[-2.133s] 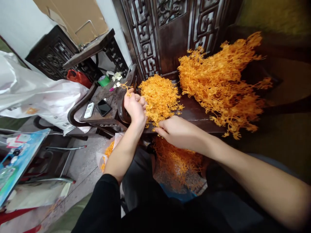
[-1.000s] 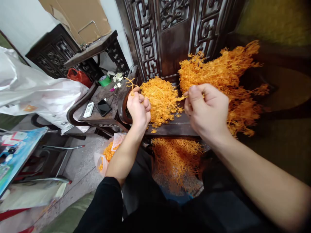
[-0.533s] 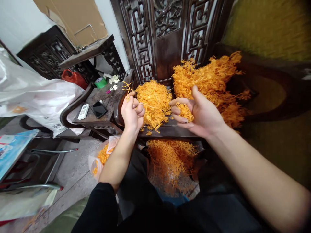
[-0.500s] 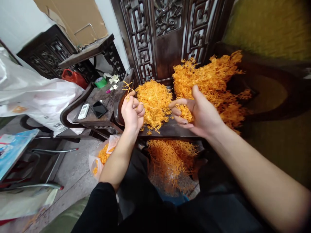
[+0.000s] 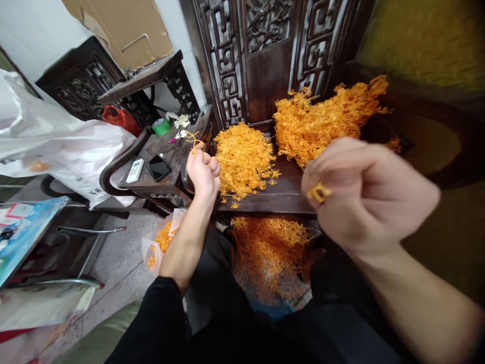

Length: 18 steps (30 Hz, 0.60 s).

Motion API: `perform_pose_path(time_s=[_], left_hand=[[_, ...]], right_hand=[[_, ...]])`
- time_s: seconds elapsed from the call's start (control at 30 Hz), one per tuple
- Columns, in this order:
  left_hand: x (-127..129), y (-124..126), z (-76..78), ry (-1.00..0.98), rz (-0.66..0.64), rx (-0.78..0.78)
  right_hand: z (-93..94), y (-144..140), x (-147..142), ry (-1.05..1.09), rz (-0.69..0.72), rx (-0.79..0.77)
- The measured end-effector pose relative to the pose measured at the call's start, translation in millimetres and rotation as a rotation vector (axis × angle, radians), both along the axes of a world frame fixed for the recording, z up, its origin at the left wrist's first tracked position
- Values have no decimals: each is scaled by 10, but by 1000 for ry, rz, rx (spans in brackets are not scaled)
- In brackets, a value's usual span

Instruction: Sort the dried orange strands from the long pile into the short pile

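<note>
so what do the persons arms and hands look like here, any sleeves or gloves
Both hands are bare, with no gloves, rings or watch in view. The left hand leads back along a bare forearm to a black sleeve pushed up near the elbow. The right hand is blurred; its forearm is bare as far as the picture shows.

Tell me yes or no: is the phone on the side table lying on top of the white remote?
No, the phone lies flat beside the white remote on the side table, with bare wood between them.
</note>
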State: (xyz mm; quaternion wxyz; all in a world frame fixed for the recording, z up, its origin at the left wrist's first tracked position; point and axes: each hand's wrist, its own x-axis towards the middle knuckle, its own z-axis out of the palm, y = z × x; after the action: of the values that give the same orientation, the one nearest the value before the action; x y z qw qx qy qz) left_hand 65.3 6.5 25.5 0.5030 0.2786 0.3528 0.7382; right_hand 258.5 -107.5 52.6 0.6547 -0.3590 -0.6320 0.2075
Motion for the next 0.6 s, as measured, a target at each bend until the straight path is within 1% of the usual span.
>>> perform_pose_path(time_s=[0.03,0.1,0.17,0.23,0.3,0.33,0.47,0.5,0.6], left_hand=[[-28,12,-1,-18,-24,-9],[-41,-5,6,-40,-94,-1],[-3,-69,25,-44,-153,33],[57,-153,52,-33,-184,72],[112,-231,80,-17,-204,98],[133,-263,91,-14,-214,104],[181,-333,110,-43,-287,105],[185,-341,109,-51,-310,103],[189,-358,104,-73,-352,85]], right_hand=[[9,14,18,92,18,-58],[-30,94,13,180,131,-277],[-117,196,-35,201,274,-477],[-210,274,-97,172,372,-569],[-284,318,-144,71,412,-569],[-311,331,-159,-5,397,-543],[-368,383,-186,-292,211,-426],[-373,398,-191,-339,196,-413],[-379,445,-206,-451,278,-381]])
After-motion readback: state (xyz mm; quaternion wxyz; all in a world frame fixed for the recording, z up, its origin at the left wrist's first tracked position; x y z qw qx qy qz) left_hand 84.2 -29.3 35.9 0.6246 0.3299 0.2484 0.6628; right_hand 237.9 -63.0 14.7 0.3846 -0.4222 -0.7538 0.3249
